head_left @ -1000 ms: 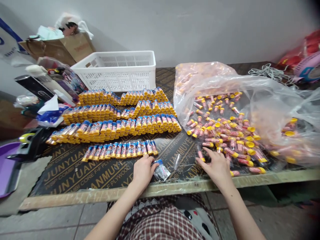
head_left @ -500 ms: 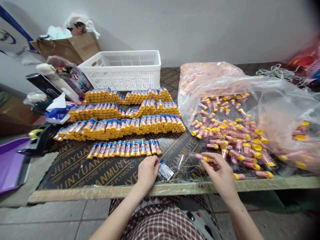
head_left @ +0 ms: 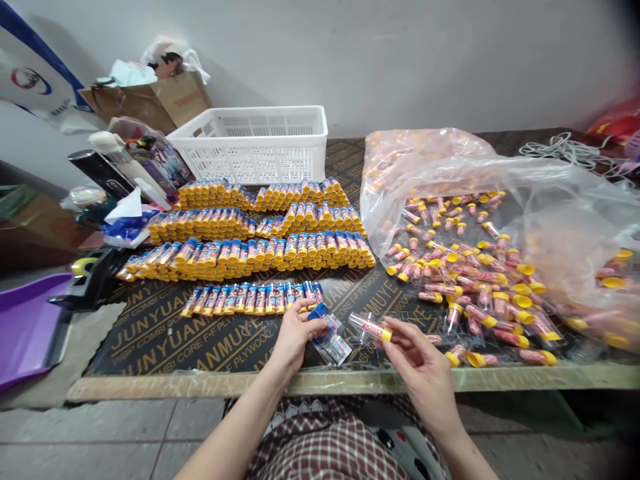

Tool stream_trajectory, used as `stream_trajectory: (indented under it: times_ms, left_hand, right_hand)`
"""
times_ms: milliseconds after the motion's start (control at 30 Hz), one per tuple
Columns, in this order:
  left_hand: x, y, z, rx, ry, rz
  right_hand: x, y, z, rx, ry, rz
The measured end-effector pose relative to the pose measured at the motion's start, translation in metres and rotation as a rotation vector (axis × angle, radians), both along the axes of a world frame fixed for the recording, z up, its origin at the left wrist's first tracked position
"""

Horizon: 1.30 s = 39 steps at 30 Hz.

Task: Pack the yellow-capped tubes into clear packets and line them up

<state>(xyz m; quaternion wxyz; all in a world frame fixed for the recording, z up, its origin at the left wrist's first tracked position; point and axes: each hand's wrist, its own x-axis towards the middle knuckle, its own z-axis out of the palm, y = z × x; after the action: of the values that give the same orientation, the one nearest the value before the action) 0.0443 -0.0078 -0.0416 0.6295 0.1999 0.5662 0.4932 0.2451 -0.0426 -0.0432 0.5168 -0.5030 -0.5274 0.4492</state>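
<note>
My left hand (head_left: 296, 333) pinches a small blue-topped printed sleeve (head_left: 319, 312), just above a pile of flat clear printed sleeves (head_left: 334, 347) near the table's front edge. Between the fingertips of my right hand (head_left: 417, 357) is a clear tube with a yellow cap (head_left: 370, 327) and pink contents, its clear end pointing left. Another clear piece lies partly hidden beneath that tube. Behind my left hand runs a single row of wrapped tubes (head_left: 250, 299) with blue tops and yellow bottoms. Unwrapped yellow-capped tubes (head_left: 480, 277) lie heaped to the right.
Stacked wrapped tubes (head_left: 240, 257) stand in rows before a white basket (head_left: 270, 157). A clear plastic bag (head_left: 540, 193) spreads over the right side. A black tape dispenser (head_left: 87, 287) and a purple dustpan (head_left: 30, 327) are at the left.
My right hand has moved left with the tube, closer to my left hand. The blue-topped sleeve now shows raised in my left fingers. The view has shifted slightly.
</note>
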Motion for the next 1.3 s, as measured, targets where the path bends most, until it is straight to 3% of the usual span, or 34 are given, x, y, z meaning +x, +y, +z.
stream_trajectory:
  times_ms: [200,633,800,1000,1167,1300]
  left_hand:
    - [0.002,0.005,0.001,-0.076,-0.171,0.129]
    - [0.002,0.004,0.002,-0.063,-0.13,0.227]
    - [0.008,0.0,0.003,0.028,-0.102,0.133]
    - [0.012,-0.005,0.015,0.053,-0.145,-0.018]
    - [0.017,-0.015,0.013,0.016,-0.118,-0.175]
    - [0.019,-0.023,0.017,-0.025,-0.126,-0.313]
  right_hand:
    - [-0.008,-0.01,-0.001,0.142,-0.179,-0.02]
    - [-0.019,-0.012,-0.005,0.411,-0.338,0.035]
    - [-0.022,-0.01,-0.008,0.357,-0.328,0.159]
    - [-0.024,-0.004,-0.018,0.366,-0.316,0.165]
    - [-0.025,0.005,-0.015,0.45,-0.395,0.203]
    - [-0.022,0.011,-0.012,0.409,-0.341,0.32]
